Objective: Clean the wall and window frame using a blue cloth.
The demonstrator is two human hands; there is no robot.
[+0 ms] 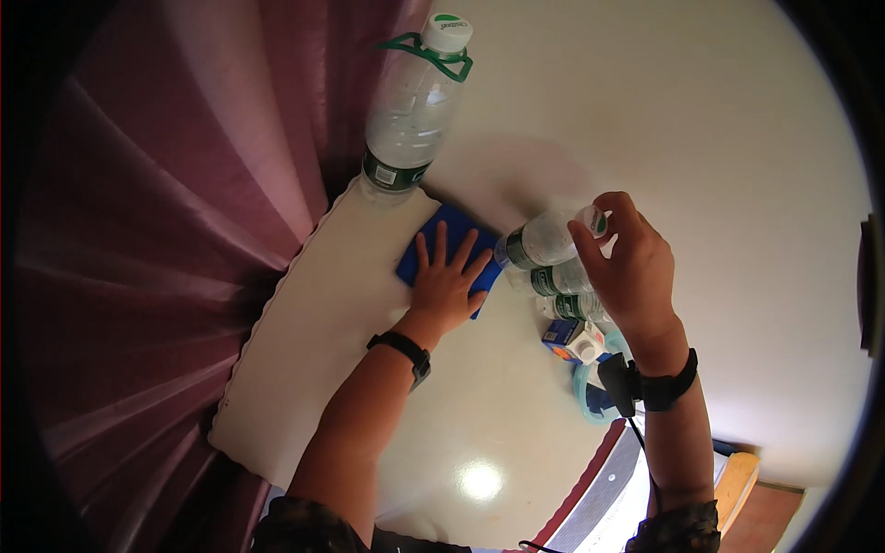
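My left hand [445, 281] lies flat with fingers spread on a blue cloth [426, 241], pressing it to the white tabletop [318, 369]. My right hand [636, 263] pinches the white cap of a clear plastic bottle [551, 238] with a dark green label. The bottle's base is beside the cloth's right corner; whether it touches the table I cannot tell. Two more clear bottles, a middle one [546, 279] and a nearer one [564, 306], stand in a row beside it, partly hidden by my right hand.
A large clear bottle [410, 120] with a green handle stands at the table's far corner. Right of the table's middle are a blue and white carton [572, 339] and a light blue container [590, 405]. Purple curtains [184, 230] hang along the left; a pale wall [737, 184] rises at the right.
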